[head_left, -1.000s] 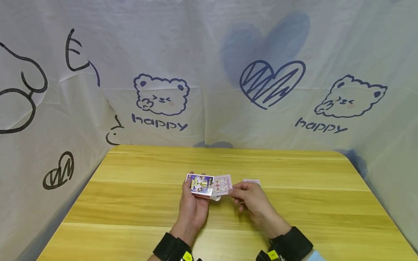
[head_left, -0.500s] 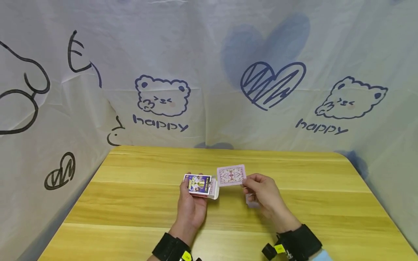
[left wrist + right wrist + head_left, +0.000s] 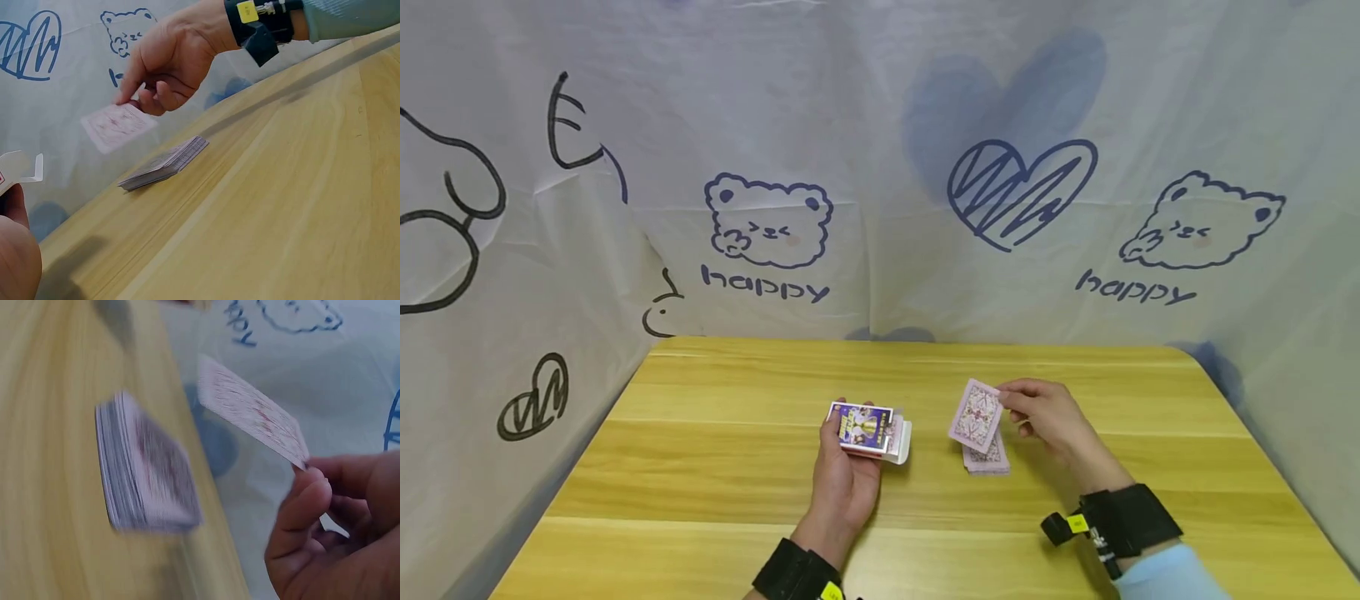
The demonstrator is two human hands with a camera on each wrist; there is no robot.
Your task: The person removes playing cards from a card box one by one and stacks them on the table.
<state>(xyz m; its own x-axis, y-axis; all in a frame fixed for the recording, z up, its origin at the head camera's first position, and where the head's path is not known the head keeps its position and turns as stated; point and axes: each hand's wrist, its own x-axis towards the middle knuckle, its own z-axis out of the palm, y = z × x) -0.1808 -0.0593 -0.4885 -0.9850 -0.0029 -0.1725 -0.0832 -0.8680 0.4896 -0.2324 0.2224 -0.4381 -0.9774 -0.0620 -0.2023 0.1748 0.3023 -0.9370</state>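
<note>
My left hand (image 3: 848, 475) grips a blue-and-white card box (image 3: 867, 428) from below, thumb along its left side. The box's white end flap stands open to the right, and the pink back of a card shows in its mouth. Between thumb and fingertips, my right hand (image 3: 1051, 417) pinches one playing card (image 3: 977, 415) by its corner, patterned back up. Beneath that card a stack of playing cards (image 3: 987, 461) lies on the table. In the right wrist view a gap shows between the held card (image 3: 250, 409) and the stack (image 3: 150, 469).
The wooden table (image 3: 700, 500) runs back to a white cloth wall (image 3: 887, 275) with drawn bears and hearts. Cloth also hangs along the left and right sides. Black bands with small cameras circle both wrists.
My right hand has drawn the card out of the box and carried it right, over the stack, turning it upright. The left hand with the box has stayed nearly in place.
</note>
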